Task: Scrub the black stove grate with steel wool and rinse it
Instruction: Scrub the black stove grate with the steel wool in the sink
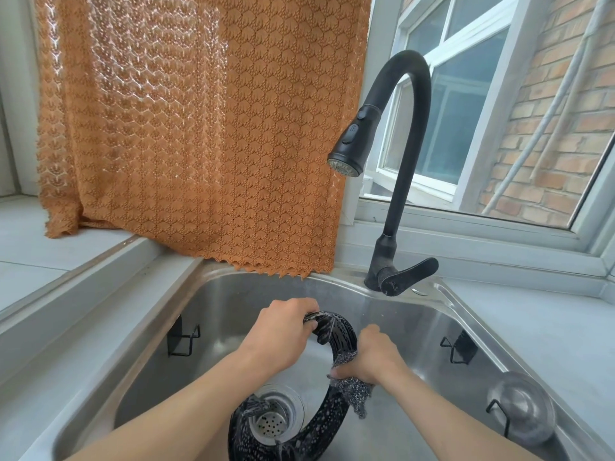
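Black stove grate (327,424) stood upright in sink (416,331), left hand (281,337) gripped its 11 o'clock rim, right hand (367,356) clamped steel wool (354,392) at 3 o'clock.

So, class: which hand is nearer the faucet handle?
Right. The right hand is below the faucet handle, scrubbing the grate; the left hand is farther left.

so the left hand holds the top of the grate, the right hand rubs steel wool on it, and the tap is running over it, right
Not quite: the tap is not running; the head view shows no water coming from its spray head. The rest stands: the left hand holds the top of the grate, and the right hand rubs steel wool on it.
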The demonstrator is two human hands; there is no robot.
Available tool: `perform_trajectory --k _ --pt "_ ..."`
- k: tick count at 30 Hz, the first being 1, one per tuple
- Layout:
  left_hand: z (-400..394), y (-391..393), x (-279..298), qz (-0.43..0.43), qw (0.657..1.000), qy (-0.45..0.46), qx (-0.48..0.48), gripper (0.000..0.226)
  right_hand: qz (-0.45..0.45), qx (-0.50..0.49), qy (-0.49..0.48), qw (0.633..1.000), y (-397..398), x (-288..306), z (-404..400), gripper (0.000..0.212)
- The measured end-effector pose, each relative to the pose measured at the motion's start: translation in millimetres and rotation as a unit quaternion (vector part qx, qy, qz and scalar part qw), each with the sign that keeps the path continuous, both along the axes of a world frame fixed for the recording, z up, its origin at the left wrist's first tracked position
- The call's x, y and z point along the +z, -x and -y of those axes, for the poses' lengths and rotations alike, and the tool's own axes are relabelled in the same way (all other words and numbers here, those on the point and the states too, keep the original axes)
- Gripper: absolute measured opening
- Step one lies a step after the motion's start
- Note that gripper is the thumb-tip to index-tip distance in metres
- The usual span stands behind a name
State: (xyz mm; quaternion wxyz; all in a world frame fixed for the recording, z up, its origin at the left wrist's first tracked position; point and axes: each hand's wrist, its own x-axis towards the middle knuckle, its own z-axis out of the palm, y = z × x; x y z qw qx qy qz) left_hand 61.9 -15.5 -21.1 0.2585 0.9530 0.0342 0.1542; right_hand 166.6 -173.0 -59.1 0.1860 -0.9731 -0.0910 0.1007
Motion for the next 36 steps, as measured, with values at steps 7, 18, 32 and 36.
perform_trajectory --k 7,18,32,36 --pt "-7 1 -1 -0.004 1.000 -0.004 0.013 0.010 -0.002 -0.035 0.004 0.999 -12 3 23 0.104" --pt "-10 1 -1 -0.008 1.000 0.003 0.009 0.011 -0.018 0.005 0.014 1.000 -12 1 15 0.095" --pt "-28 -7 -6 -0.013 0.999 0.021 -0.024 0.015 -0.053 0.035 0.055 0.996 -21 3 27 0.071" --pt "-29 -8 -8 -0.007 0.999 0.018 -0.033 0.018 -0.058 0.047 0.059 0.995 -23 1 28 0.077"
